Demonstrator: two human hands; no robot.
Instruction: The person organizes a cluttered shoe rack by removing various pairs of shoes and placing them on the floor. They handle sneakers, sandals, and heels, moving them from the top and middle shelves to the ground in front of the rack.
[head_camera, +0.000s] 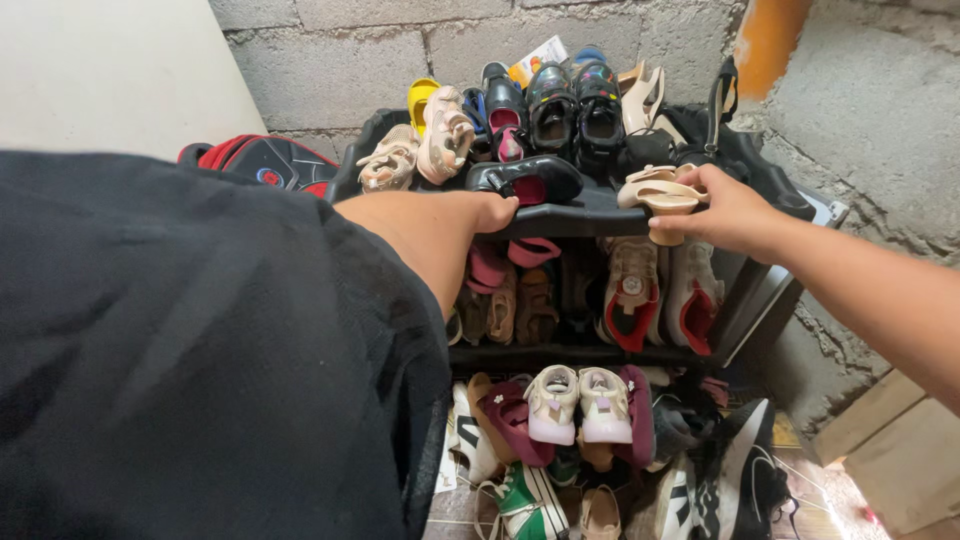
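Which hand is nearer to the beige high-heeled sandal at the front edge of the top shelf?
Right. The right hand grips the beige high-heeled sandal on the black plastic shoe rack. The left hand is off to the sandal's left, beside a glossy black flat shoe.

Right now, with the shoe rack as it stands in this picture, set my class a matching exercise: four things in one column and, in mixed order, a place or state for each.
Things:
1. beige high-heeled sandal
2. black flat shoe
3. pair of white and pink sneakers
4. red and black bag

Places or states:
A. on the lowest level, toes toward the camera
B. left of the rack, against the wall
C. held by the right hand at the top shelf edge
D. lying at the top shelf's front edge, just above the left hand

Pairs: 1-C, 2-D, 3-A, 4-B
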